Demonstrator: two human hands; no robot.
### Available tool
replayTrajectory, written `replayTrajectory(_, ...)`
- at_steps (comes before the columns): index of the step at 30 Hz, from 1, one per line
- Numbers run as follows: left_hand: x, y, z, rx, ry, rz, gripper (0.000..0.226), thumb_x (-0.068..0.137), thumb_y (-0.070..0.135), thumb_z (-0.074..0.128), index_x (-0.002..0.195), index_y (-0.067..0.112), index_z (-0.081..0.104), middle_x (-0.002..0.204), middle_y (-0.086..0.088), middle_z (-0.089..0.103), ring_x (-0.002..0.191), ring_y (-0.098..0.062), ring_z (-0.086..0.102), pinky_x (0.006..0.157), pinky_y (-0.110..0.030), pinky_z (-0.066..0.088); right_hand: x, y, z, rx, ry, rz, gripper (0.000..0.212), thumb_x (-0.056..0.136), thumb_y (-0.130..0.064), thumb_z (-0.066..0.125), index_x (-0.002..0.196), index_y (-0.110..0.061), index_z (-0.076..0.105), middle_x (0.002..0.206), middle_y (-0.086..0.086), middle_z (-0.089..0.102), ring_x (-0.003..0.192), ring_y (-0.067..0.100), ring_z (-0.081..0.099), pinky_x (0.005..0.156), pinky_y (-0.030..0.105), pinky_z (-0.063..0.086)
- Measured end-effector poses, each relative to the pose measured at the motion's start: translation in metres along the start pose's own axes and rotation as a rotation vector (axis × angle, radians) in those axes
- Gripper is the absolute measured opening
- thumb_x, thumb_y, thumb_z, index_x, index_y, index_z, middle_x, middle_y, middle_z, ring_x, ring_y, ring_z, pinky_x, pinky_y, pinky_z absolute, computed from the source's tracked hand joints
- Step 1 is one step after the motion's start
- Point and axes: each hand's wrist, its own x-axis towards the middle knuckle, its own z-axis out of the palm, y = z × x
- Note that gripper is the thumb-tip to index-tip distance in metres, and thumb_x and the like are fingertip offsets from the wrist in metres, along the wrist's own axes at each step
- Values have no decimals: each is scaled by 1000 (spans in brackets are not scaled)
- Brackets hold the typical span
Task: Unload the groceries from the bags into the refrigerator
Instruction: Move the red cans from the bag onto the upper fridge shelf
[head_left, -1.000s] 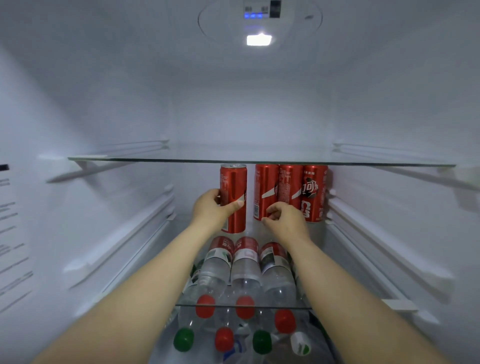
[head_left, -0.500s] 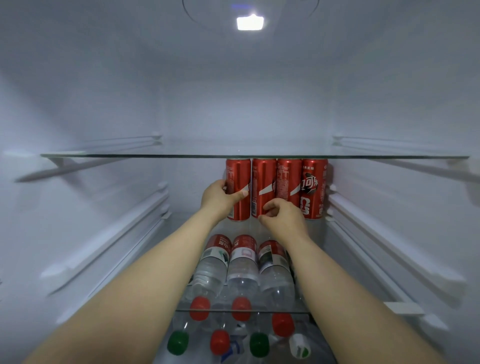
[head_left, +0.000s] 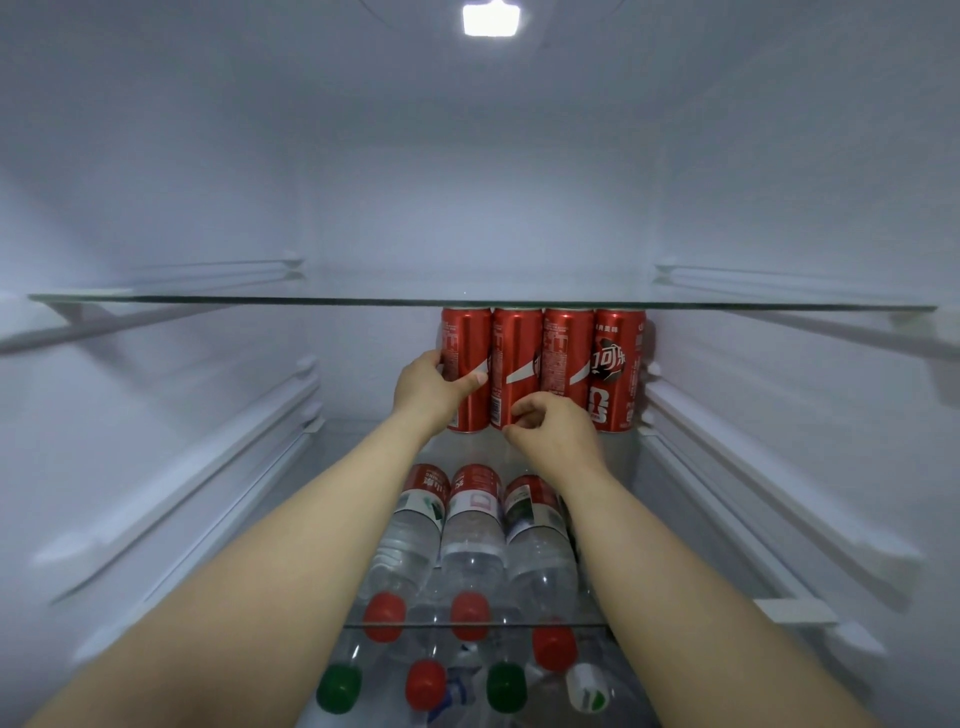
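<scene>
1. The leftmost cola can (head_left: 466, 366) stands at the left end of a row of four red cans at the back of the refrigerator's middle shelf (head_left: 363, 441), touching its neighbour, the second can (head_left: 516, 358), with its top just under the upper glass shelf (head_left: 208, 300).
2. The left hand (head_left: 428, 387) is wrapped around the leftmost cola can, thumb across its front and fingers hidden behind its left side.
3. The right hand (head_left: 553, 428) sits low in front of the second can, fingers loosely curled and touching its lower front (I cannot tell whether it actually grips).
4. Handling, as I judge it: a full slim can is fairly heavy for its size, rigid but thin-walled, smooth and likely slippery if cold, so a mid-body wrap suits it best.
5. The can's long axis is vertical, top up, printed face turned toward the camera.
6. Nearer than the row of cans, water bottles (head_left: 470, 525) lie flat with caps pointing out.
</scene>
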Motion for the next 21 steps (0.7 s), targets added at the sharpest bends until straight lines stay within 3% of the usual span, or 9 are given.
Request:
replayTrajectory(6,-1,0,1,27,10,9,48,85,34,69,125,12,55,119,-6,64,106,-23,61,92,-40,51,-1,-1,-1,-1,0,-14,25,84,-24,67,109,-22,70,101,-6,70,93,11,62,79,26,50)
replayTrajectory(12,-4,1,-1,20,-10,-13,47,85,30,70,126,13,53,122,-7,62,108,-23,60,91,-36,50,-2,-2,-2,47,6,-6,22,83,-23,68,105,-21,70,95,-7,68,91,10,61,78,25,48)
replayTrajectory(18,-17,-5,-13,136,-62,-153,76,82,34,72,141,3,36,138,-16,50,120,-30,54,101,-38,45,-4,-2,-6,57,11,21,22,82,-19,68,104,-19,69,89,-8,65,89,9,60,77,23,46)
replayTrajectory(21,-30,-5,-29,192,-119,-153,74,80,36,73,138,3,41,134,-16,53,116,-29,56,100,-42,46,-10,-3,-11,48,19,31,22,82,-18,69,104,-17,69,91,-6,64,90,11,60,75,21,44)
